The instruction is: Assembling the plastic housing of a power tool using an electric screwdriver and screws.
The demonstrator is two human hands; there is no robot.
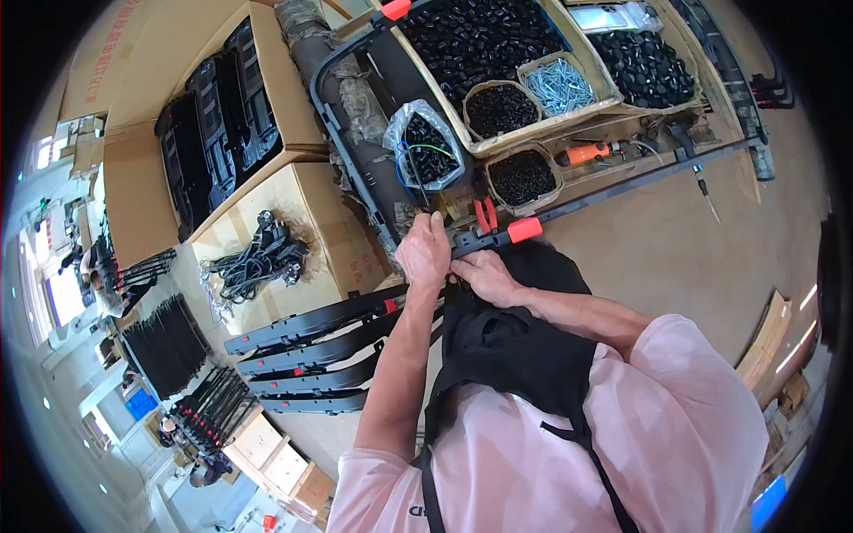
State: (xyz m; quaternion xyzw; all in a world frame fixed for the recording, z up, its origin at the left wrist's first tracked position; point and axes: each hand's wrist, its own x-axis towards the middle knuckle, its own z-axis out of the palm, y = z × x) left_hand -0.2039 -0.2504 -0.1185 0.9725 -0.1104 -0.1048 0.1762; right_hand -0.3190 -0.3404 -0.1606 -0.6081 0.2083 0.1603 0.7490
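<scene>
A dark metal frame (pixel 613 182) with red plastic pieces lies across the bench in front of me. My left hand (pixel 425 251) is closed at the frame's near left corner, fingers pinched together. Thin blue and green wires (pixel 402 169) come down close to its fingertips; what the fingers hold is hidden. My right hand (pixel 487 277) curls round the near bar, left of a red end piece (pixel 524 229). Just beyond it stand red-handled pliers (pixel 485 215). A clear plastic bag (pixel 453 153) of small black parts sits past my left hand.
Bins hold black caps (pixel 480 44), silver screws (pixel 558 84) and black screws (pixel 522 178). An orange power tool (pixel 586 154) lies at right. Left are a carton of black panels (pixel 222 124), bundled cables (pixel 262 262) and stacked curved black frames (pixel 306 364). Other people are far left.
</scene>
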